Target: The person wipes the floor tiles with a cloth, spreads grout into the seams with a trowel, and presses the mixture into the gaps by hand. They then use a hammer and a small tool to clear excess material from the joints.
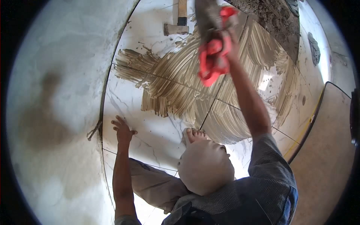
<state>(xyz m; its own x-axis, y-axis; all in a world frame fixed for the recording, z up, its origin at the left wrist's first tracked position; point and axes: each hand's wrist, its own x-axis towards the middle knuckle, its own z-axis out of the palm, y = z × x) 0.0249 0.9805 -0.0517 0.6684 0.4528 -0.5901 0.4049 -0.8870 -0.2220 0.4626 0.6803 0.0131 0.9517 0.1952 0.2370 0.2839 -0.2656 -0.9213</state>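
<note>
My left hand [122, 129] rests on a white marbled tile [161, 140] beside the wall, fingers spread and holding nothing. At the top, my right hand [231, 37] is stretched forward over the tiles and smeared by motion. In it is a bunched red and dark grey thing [213, 62] that looks like a rag; its exact kind is blurred. Below and around it, wet brown-grey grout [176, 84] lies in curved streaks across the tiles and their joints.
A hammer [176, 29] with a wooden handle lies on the tiles at the top. My bare foot [195, 135] is near the grout. A pale wall [67, 112] runs along the left. Rough dark mortar [272, 24] lies at the upper right, and a grey cloth [314, 48] is beyond.
</note>
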